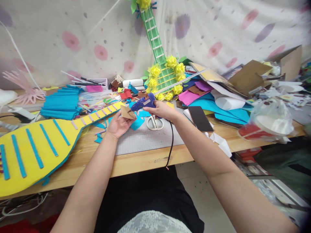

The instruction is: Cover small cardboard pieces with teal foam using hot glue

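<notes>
My left hand is closed around a small folded piece of brown cardboard. In my right hand I grip a blue hot glue gun, its nozzle pointing left, close by the cardboard. Whether the nozzle touches the cardboard I cannot tell. Below the glue gun, white-handled scissors lie on a grey cutting mat. Left of my hands rests a yellow paper lute shape with blue strips across its body; its neck reaches toward my left hand.
A green paper instrument with yellow flowers leans against the curtain. Coloured paper sheets, a black phone and a bagged red cup sit at right. Blue crepe paper lies at left. A black cord hangs over the table edge.
</notes>
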Demonstrator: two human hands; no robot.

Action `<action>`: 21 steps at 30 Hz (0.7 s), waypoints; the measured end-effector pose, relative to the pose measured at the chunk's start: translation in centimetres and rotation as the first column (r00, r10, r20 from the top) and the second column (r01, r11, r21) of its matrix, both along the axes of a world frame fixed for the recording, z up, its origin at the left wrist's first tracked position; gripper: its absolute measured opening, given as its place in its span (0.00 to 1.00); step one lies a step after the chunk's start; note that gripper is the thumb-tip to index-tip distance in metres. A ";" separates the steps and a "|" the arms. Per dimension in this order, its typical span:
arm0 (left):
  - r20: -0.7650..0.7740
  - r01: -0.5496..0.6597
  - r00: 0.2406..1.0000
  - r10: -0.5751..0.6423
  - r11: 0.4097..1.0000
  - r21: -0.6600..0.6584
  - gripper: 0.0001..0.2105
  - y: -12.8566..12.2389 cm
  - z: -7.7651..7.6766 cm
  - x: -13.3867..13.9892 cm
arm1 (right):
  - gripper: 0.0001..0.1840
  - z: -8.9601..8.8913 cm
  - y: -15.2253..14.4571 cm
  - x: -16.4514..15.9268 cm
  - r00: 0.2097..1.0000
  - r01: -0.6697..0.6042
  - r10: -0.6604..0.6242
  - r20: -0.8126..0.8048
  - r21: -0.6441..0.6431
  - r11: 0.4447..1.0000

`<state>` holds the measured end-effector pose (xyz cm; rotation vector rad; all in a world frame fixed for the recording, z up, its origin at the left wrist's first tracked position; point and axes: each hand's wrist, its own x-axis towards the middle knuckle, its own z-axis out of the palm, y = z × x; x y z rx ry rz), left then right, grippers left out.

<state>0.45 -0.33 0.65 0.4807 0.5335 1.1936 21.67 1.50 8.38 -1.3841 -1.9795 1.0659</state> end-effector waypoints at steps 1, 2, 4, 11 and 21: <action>-0.003 -0.006 1.000 0.006 1.000 0.006 0.16 0.0 0.0 0.0 | 0.17 0.1 -0.1 0.2 1.000 -0.007 0.007 0.015 -0.004 1.000; -0.008 -0.015 1.000 0.015 1.000 0.008 0.17 -0.1 0.1 0.1 | 0.17 0.1 -0.2 0.3 0.999 -0.012 0.012 0.031 -0.009 1.000; -0.020 -0.042 0.999 0.042 0.999 0.006 0.18 -0.1 0.2 0.1 | 0.17 0.3 -0.5 0.6 0.997 -0.018 0.019 0.070 -0.020 1.000; -0.064 -0.110 0.992 0.111 0.994 0.011 0.21 -0.1 0.3 0.4 | 0.16 0.6 -1.2 1.2 0.993 -0.011 0.017 0.114 -0.048 0.999; -0.094 -0.021 0.995 0.020 1.000 -0.010 0.21 -0.3 0.4 0.7 | 0.11 0.4 -0.6 1.0 1.000 0.017 -0.017 0.000 0.011 1.000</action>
